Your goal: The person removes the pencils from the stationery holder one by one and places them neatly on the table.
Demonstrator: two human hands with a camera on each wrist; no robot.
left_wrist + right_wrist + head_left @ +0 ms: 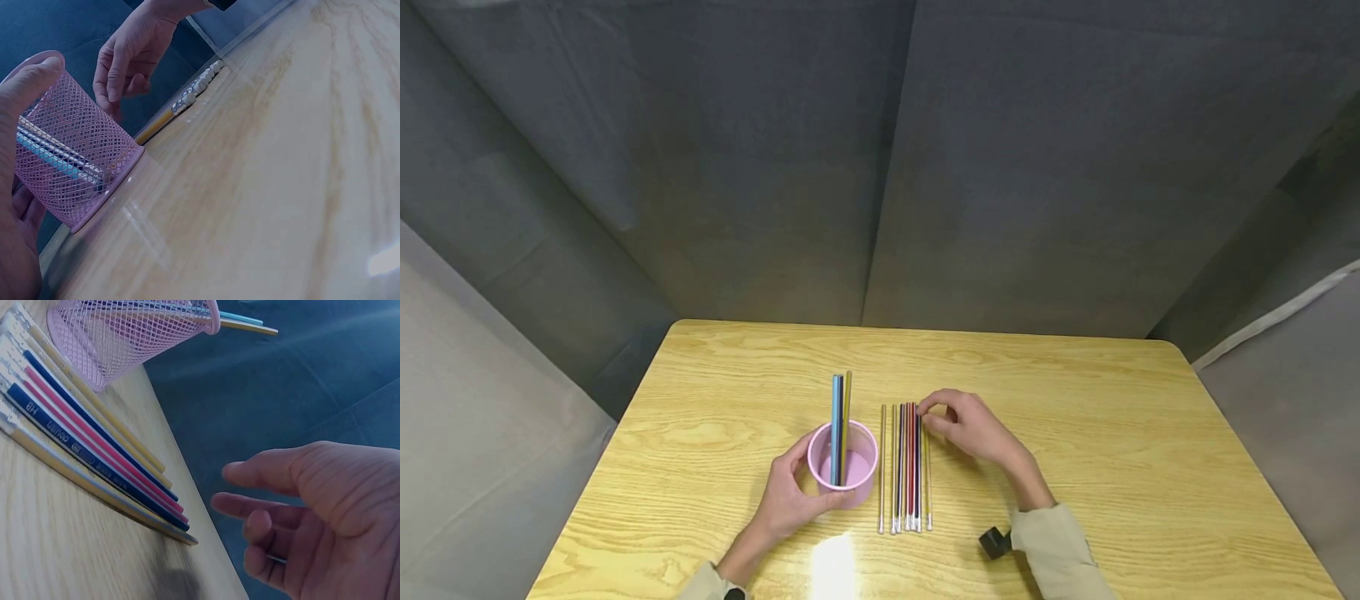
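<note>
A pink mesh pencil cup [867, 490] stands on the table, its side gripped between the thumb and fingers of my left hand [788, 493]. Several pencils, including a light blue pencil [835, 408] and a yellow one [847, 408], lean inside it. To the cup's right lies a row of pencils [911, 467] in yellow, red and dark blue, eraser ends towards me. My right hand [972, 427] hovers by the row's far ends, thumb and forefinger apart and nothing between them. In the right wrist view a dark blue pencil [72, 445] carries printed lettering.
The wood-grain table [1075, 417] carries a bright reflection near its front. Grey cloth [760, 167] hangs behind it and at both sides. A small black device [995, 543] is strapped at the right wrist.
</note>
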